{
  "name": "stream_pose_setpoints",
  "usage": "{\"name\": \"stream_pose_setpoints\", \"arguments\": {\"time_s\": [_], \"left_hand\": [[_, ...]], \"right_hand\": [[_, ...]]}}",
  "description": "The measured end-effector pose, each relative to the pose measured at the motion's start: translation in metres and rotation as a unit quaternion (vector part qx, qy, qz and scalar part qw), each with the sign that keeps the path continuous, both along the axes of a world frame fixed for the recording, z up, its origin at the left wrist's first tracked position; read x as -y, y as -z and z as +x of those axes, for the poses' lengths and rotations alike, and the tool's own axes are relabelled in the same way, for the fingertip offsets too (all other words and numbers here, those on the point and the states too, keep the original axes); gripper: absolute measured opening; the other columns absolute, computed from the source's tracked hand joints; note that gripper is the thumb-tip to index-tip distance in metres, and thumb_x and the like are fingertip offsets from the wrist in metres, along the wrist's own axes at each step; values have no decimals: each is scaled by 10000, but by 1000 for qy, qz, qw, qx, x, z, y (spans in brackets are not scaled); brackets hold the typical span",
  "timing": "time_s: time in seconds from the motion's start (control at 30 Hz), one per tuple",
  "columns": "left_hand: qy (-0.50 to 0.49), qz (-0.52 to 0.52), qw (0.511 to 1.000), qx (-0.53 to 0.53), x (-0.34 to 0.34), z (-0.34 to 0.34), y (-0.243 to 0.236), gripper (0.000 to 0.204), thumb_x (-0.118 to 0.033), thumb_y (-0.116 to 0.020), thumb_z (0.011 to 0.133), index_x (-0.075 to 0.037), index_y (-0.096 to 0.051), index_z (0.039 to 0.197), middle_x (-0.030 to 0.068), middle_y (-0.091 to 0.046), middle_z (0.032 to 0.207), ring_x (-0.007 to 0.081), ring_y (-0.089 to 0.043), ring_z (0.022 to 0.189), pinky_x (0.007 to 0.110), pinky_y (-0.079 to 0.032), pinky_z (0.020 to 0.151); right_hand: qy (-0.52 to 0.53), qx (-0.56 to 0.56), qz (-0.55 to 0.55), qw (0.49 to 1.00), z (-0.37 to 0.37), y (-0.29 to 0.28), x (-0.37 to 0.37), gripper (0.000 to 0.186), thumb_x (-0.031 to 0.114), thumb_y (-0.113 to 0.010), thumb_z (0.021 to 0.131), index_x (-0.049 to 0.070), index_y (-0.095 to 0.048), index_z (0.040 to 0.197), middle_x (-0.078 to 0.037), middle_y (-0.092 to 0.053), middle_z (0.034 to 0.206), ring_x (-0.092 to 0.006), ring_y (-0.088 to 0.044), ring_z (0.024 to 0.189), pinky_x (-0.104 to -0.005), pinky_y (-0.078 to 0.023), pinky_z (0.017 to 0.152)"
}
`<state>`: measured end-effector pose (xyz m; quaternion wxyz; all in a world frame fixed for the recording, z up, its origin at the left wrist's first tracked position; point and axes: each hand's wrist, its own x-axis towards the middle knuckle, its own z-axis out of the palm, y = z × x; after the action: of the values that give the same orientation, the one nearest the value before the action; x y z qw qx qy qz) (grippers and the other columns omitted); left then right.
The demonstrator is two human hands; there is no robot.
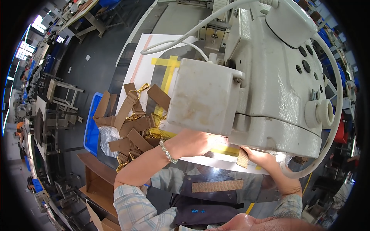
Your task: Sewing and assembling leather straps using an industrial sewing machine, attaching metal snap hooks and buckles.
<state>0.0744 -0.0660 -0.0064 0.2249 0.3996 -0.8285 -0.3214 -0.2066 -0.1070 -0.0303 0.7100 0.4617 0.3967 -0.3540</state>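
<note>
My left hand (192,143) reaches under the head of a white industrial sewing machine (266,96); its fingers are hidden behind the machine's box-shaped cover (204,96). A beaded bracelet (166,151) circles that wrist. Closer to the machine's right end, my right hand (259,157) pinches a tan webbing strap (242,158), whose free end hangs toward me. The machine hides part of this hand, and the needle area is out of sight. Another short tan strap (217,186) lies crosswise nearer to me, by the table's front edge.
Brown straps with gold metal hooks (143,89) are heaped left of the machine, beside a clear plastic bag (109,140) and a blue bin (91,131). Yellow tape (168,77) marks a white sheet under them. An open cardboard box (98,183) stands at lower left. A white cable (334,127) loops at right.
</note>
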Motion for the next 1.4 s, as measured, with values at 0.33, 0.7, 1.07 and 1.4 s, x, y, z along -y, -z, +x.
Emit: {"name": "stream_pose_setpoints", "arguments": {"time_s": [0.33, 0.7, 1.07, 1.4], "left_hand": [[-47, 93, 994, -39, -1, 7, -17, 255, -173, -540, 829, -170, -639, 1064, -10, -614, 1061, 178, -588, 970, 308, -524, 753], [28, -203, 974, 95, 4, -9, 18, 249, -204, -548, 806, -126, -649, 1020, 39, -611, 1100, 180, -603, 944, 304, -516, 748], [6, -206, 976, 66, 3, -12, 21, 202, -229, -537, 818, -144, -648, 964, 21, -639, 1014, 163, -623, 806, 294, -512, 606], [7, -193, 978, 81, -1, -11, 26, 231, -260, -552, 820, -120, -633, 985, 20, -587, 1136, 152, -590, 983, 303, -483, 737]], "right_hand": [[187, 254, 89, 945, -12, 21, -3, 442, 285, -324, 925, 51, -448, 1278, -119, -452, 1319, -258, -420, 1225, -413, -320, 1049], [606, 466, 640, 78, 18, -2, 0, 418, 19, -598, 765, 131, -597, 1168, -78, -617, 1115, -219, -589, 1034, -320, -449, 902], [532, 484, 689, 93, 13, 11, 2, 371, 10, -639, 725, 90, -639, 1088, -117, -628, 1042, -251, -607, 943, -336, -476, 802], [522, 506, 679, 104, 6, 26, -1, 338, 33, -603, 769, 92, -638, 1100, -100, -640, 962, -218, -610, 877, -308, -474, 786]]}}
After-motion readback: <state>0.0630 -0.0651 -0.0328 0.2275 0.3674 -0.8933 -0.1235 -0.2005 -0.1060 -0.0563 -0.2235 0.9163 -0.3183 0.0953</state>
